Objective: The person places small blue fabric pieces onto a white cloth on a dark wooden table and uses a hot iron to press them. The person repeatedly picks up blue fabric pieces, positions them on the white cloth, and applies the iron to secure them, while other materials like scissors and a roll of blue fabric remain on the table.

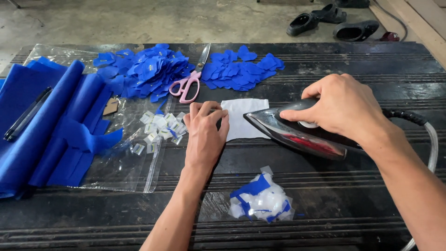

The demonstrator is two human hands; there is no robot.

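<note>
My right hand (341, 106) grips the handle of a dark electric iron (297, 135), whose tip rests on the right edge of a white cloth piece (241, 117) lying on the dark table (353, 195). My left hand (204, 132) presses its fingers flat on the left edge of that white piece. The iron's cord (429, 139) loops off to the right.
Pink-handled scissors (188, 83) lie between two heaps of small blue fabric cut-outs (144, 72) (239, 69). Folded blue cloth (42, 125) with a black pen (25, 114) sits left, on clear plastic (123, 169) holding small white labels (160, 128). Blue-and-white scraps (261, 199) lie near me. Sandals (325, 21) are on the floor.
</note>
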